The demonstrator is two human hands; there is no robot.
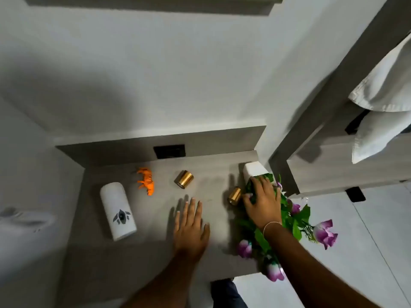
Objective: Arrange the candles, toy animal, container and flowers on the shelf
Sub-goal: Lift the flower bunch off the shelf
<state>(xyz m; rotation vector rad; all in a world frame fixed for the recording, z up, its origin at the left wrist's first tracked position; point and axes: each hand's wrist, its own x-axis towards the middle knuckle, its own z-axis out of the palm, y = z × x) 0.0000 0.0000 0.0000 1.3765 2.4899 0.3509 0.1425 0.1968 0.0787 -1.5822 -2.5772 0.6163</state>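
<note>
On the grey shelf (155,252) a white cylindrical container (116,211) with a dark emblem lies on its side at the left. An orange toy animal (146,180) lies on its side behind it. One gold candle (184,178) lies tipped over in the middle, and another gold candle (235,195) lies beside my right hand. The purple flowers (298,221) in a white vase (253,170) lie toppled at the right edge. My right hand (262,200) grips the green leaves near the vase. Flat on the shelf rests my left hand (190,225), fingers spread, holding nothing.
A dark socket plate (169,151) sits in the shelf's back panel. White walls rise behind and to the left. A grey bed frame (322,170) with white pillows (387,96) stands close on the right. Pale floor tiles show below the flowers.
</note>
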